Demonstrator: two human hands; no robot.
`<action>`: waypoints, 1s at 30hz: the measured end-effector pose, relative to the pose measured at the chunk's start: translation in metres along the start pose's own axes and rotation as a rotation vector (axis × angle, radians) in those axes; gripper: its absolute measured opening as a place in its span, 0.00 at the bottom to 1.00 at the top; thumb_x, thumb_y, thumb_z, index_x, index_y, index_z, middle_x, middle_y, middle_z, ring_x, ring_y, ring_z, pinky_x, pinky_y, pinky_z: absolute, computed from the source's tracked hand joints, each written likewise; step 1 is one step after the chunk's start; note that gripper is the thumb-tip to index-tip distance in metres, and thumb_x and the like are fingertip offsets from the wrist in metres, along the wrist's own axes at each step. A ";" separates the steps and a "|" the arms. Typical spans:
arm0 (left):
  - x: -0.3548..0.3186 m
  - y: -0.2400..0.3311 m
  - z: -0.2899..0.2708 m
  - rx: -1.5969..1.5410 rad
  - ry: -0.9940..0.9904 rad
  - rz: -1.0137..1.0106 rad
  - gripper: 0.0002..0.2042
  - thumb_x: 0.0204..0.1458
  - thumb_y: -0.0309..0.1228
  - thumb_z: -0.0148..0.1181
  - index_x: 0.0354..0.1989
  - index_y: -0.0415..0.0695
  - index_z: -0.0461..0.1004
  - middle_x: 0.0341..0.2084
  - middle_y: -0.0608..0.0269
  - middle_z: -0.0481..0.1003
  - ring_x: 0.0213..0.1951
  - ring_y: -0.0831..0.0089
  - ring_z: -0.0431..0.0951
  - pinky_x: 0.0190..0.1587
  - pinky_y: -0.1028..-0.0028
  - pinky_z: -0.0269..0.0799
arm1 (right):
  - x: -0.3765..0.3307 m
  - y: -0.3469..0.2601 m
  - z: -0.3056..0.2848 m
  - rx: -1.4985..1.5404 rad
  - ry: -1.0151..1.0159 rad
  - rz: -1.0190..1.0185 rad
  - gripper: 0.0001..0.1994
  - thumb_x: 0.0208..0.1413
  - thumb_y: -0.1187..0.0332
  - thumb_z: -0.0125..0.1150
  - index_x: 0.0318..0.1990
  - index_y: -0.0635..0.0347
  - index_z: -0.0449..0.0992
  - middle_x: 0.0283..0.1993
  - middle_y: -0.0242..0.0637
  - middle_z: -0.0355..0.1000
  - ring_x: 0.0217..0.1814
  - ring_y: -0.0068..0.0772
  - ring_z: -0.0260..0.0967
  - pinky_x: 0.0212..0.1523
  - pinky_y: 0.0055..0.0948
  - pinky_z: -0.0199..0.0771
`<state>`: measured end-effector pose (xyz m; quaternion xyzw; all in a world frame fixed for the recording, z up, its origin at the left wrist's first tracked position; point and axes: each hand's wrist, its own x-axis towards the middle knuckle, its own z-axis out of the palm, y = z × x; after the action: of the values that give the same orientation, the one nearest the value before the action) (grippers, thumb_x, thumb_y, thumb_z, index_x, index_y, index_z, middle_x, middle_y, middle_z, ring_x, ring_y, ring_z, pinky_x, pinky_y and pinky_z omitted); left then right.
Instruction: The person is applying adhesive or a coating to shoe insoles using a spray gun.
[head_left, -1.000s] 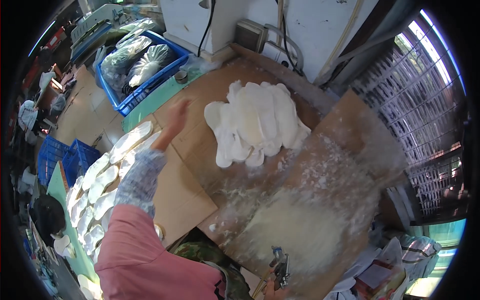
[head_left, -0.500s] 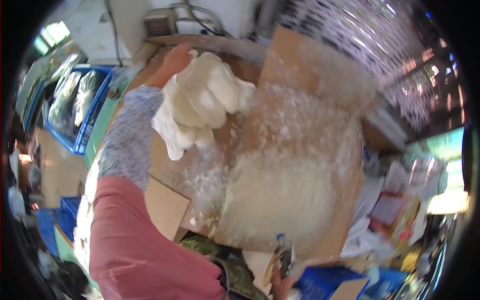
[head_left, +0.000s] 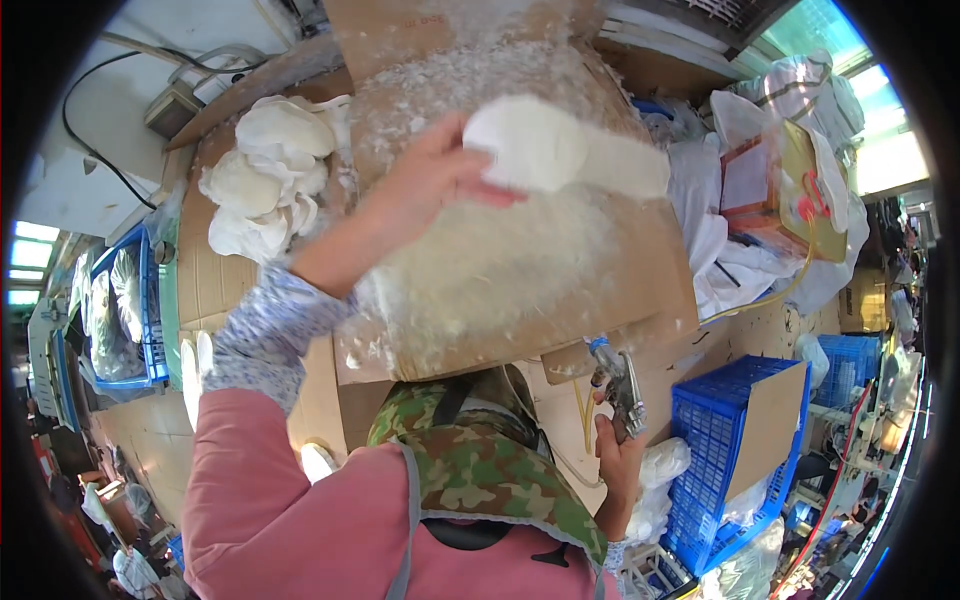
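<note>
Left hand (head_left: 445, 175): fingers closed on the near-left end of a white insole (head_left: 535, 145), held over the residue-covered cardboard sheet (head_left: 650, 270); motion blur, so can't tell if it's one piece or two overlapped. Right hand (head_left: 617, 450): fingers wrapped round a metal spray gun (head_left: 628, 385), just off the sheet's front edge; trigger pressure can't be told.

Handling, judged: insole light, thin, bendy, likely soft and easily creased; might be tacky if the residue is glue. Best pinched at one end or the rim, faces left untouched. Gun looks rigid, heavier, best held by the handle.

Counts: spray gun, one. Insole pile (head_left: 265, 185) left of the sheet, several overlapping, exact number hidden. Loose insoles: two slim ones (head_left: 204, 355) farther left of the sheet, one (head_left: 318, 462) off its front-left corner. Blue crates: at least three, one (head_left: 155, 330) left of the sheet, two (head_left: 695, 440) right.
</note>
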<state>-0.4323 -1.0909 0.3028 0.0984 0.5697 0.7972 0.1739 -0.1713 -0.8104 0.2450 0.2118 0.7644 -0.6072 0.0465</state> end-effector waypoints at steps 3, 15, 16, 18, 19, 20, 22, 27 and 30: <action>-0.024 -0.091 -0.002 -0.060 0.112 -0.223 0.21 0.55 0.27 0.50 0.56 0.35 0.59 0.47 0.49 0.72 0.43 0.58 0.78 0.46 0.65 0.77 | -0.007 0.012 -0.009 0.031 0.011 0.033 0.12 0.56 0.77 0.56 0.48 0.61 0.74 0.20 0.17 0.56 0.20 0.11 0.49 0.21 0.17 0.49; -0.086 -0.211 -0.022 0.072 0.368 -0.434 0.09 0.56 0.26 0.48 0.43 0.36 0.63 0.32 0.56 0.71 0.27 0.70 0.77 0.27 0.75 0.74 | 0.030 -0.020 0.038 -0.185 -0.377 -0.124 0.18 0.54 0.73 0.59 0.53 0.64 0.67 0.43 0.47 0.74 0.44 0.39 0.73 0.45 0.31 0.70; -0.088 -0.213 -0.023 0.095 0.369 -0.424 0.09 0.56 0.27 0.48 0.42 0.36 0.63 0.31 0.57 0.71 0.25 0.71 0.76 0.25 0.75 0.73 | 0.029 -0.021 0.041 -0.229 -0.411 -0.140 0.19 0.55 0.73 0.58 0.54 0.64 0.66 0.41 0.47 0.75 0.44 0.39 0.74 0.45 0.32 0.71; -0.090 -0.216 -0.025 0.109 0.371 -0.413 0.09 0.56 0.27 0.48 0.42 0.36 0.64 0.29 0.58 0.70 0.23 0.72 0.76 0.23 0.76 0.72 | 0.031 -0.019 0.046 -0.292 -0.410 -0.186 0.17 0.55 0.73 0.58 0.53 0.64 0.66 0.39 0.45 0.75 0.41 0.37 0.74 0.43 0.31 0.71; -0.090 -0.216 -0.026 0.101 0.393 -0.402 0.09 0.55 0.26 0.48 0.42 0.34 0.64 0.28 0.57 0.71 0.22 0.72 0.75 0.21 0.76 0.71 | 0.032 -0.017 0.047 -0.344 -0.402 -0.235 0.16 0.56 0.74 0.57 0.52 0.64 0.67 0.37 0.43 0.75 0.39 0.35 0.74 0.42 0.30 0.71; -0.090 -0.215 -0.026 0.095 0.413 -0.392 0.10 0.54 0.26 0.49 0.42 0.33 0.64 0.28 0.55 0.71 0.20 0.71 0.75 0.18 0.76 0.71 | 0.033 -0.016 0.048 -0.351 -0.404 -0.234 0.16 0.56 0.74 0.57 0.52 0.64 0.67 0.37 0.43 0.75 0.39 0.35 0.74 0.42 0.30 0.71; -0.092 -0.213 -0.029 0.096 0.399 -0.412 0.10 0.54 0.26 0.49 0.42 0.34 0.64 0.27 0.55 0.71 0.21 0.69 0.75 0.21 0.73 0.71 | 0.037 -0.013 0.049 -0.254 -0.223 -0.087 0.13 0.56 0.74 0.56 0.49 0.64 0.68 0.34 0.40 0.74 0.35 0.30 0.72 0.38 0.28 0.71; -0.093 -0.208 -0.023 0.740 0.496 -0.145 0.12 0.50 0.22 0.50 0.44 0.37 0.64 0.28 0.53 0.67 0.31 0.60 0.74 0.32 0.62 0.70 | 0.038 -0.012 0.039 -0.285 -0.162 -0.102 0.12 0.55 0.76 0.55 0.47 0.64 0.70 0.35 0.38 0.74 0.34 0.26 0.69 0.38 0.25 0.69; -0.084 -0.185 -0.011 0.900 0.594 0.089 0.14 0.46 0.20 0.52 0.43 0.40 0.65 0.33 0.52 0.65 0.39 0.55 0.69 0.39 0.58 0.64 | 0.033 -0.012 0.038 -0.240 -0.175 -0.090 0.15 0.54 0.77 0.56 0.50 0.64 0.70 0.39 0.38 0.74 0.36 0.26 0.68 0.41 0.26 0.69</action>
<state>-0.3283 -1.0790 0.1281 -0.0427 0.8748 0.4744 -0.0879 -0.2131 -0.8399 0.2347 0.1163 0.8333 -0.5290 0.1107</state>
